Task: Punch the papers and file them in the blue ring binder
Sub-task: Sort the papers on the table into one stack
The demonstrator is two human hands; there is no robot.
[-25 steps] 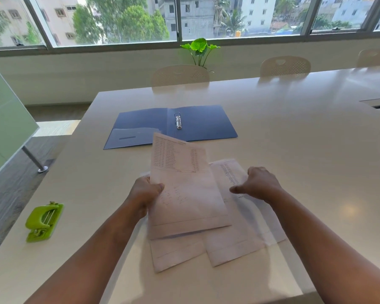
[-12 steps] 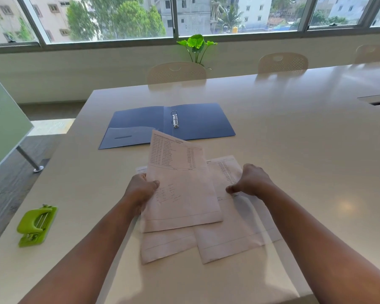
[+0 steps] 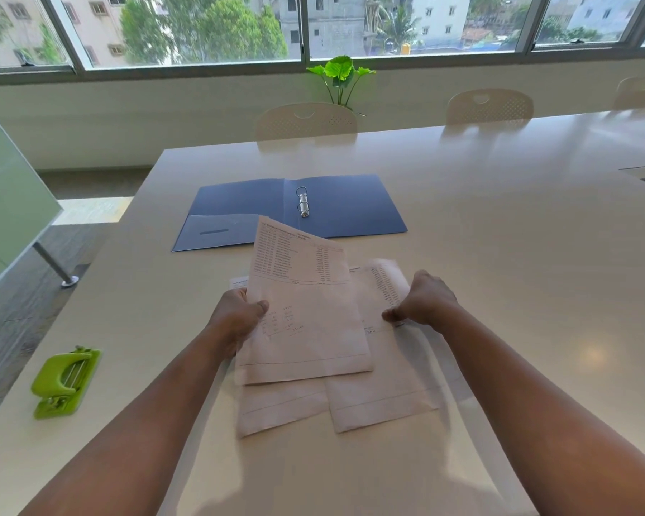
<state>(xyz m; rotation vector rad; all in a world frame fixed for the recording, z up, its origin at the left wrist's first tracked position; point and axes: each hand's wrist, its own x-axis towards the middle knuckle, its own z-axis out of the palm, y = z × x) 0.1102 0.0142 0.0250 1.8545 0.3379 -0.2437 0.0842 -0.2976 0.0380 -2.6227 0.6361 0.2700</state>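
Note:
Three printed sheets lie overlapped on the white table in front of me. My left hand grips the left edge of the top sheet, thumb on its face, and the sheet's far end is lifted. My right hand is curled, pinching the right sheet near its middle. A third sheet shows beneath both. Beyond the papers the blue ring binder lies open flat, its metal rings on the spine. The green hole punch sits near the table's left edge, apart from both hands.
The table's left edge drops to the floor near the punch. Cream chairs stand at the far side, with a green plant by the window. A frosted green panel stands at the left.
The top sheet in my left hand has sunk slightly lower and closer to the pile. My right hand stays curled on the right sheet. The camera view has shifted a little.

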